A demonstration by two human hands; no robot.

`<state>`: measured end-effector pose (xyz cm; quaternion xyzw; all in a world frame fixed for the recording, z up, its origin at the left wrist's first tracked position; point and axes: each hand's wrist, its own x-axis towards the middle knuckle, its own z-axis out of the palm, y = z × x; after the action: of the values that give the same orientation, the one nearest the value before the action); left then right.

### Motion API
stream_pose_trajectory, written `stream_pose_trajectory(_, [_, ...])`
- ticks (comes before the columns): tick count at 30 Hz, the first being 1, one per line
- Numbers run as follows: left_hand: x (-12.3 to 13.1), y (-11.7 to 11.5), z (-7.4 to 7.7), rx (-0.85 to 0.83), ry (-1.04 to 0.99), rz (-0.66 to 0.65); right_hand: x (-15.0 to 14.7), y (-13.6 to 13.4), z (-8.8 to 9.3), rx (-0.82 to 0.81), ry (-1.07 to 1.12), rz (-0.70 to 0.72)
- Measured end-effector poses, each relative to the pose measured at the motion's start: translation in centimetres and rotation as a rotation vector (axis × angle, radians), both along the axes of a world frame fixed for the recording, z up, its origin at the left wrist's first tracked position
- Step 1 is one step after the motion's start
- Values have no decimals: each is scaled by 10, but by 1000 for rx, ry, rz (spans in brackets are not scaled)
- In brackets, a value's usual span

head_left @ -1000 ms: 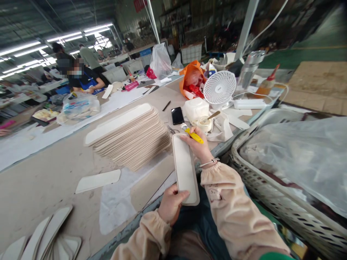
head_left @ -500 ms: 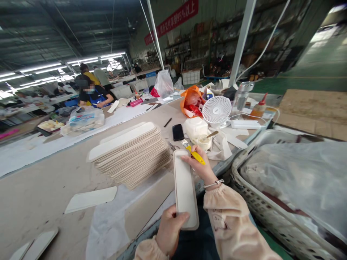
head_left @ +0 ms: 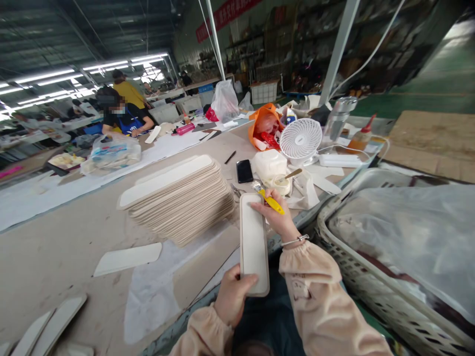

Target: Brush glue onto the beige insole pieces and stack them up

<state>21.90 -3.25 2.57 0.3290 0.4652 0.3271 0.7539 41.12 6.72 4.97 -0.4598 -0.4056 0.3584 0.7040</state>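
A long cream panel [head_left: 254,237] with rounded corners stretches between my hands at the table's near edge. My left hand [head_left: 234,291] grips its lower end, thumb flat on the face and the other fingers behind. My right hand [head_left: 278,217] is closed around a yellow-handled tool [head_left: 273,201] with a pale, metal-looking tip; I cannot make out its exact kind. The thumb of that hand also presses on the panel's upper end. To the left, a tall leaning stack of similar panels [head_left: 181,198] stands on the table. A loose cream piece [head_left: 128,258] lies nearer.
Beyond my right hand are a black phone [head_left: 244,171], a roll of tape [head_left: 281,186], a white fan [head_left: 301,140], an orange bag [head_left: 265,126] and a glue bottle [head_left: 361,136]. A plastic basket [head_left: 371,282] stands right. A co-worker [head_left: 124,116] sits across the table.
The view has shifted slightly, showing more loose panels at the lower left. Both hands keep their hold on the panel, and the yellow-handled tool stays in my right hand.
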Motion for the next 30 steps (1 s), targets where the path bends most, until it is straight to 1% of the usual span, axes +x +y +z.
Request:
stream_pose_trajectory(3, [1,4,9,-20,-92,-34,0,-1,2,2,-4,-34])
stream_pose_trajectory(6, [4,10,14,19,-136,-33,-2,-1,5,7,-11,-57])
stream_pose_trajectory(12, [11,17,10,12,-4,51,-7,0,2,-1,-24,-97])
stream_pose_trajectory(17, [12,18,7,47,39,105,-7,0,-4,16,-38,-117])
stream_pose_trajectory(22, [12,17,6,87,89,108,-6,0,-7,6,-51,-152])
stream_pose_trajectory(26, [12,17,10,133,111,93,-6,0,-9,7,-73,-169])
stream_pose_trajectory(30, [13,16,12,143,72,107,-7,0,-8,-4,-74,-180])
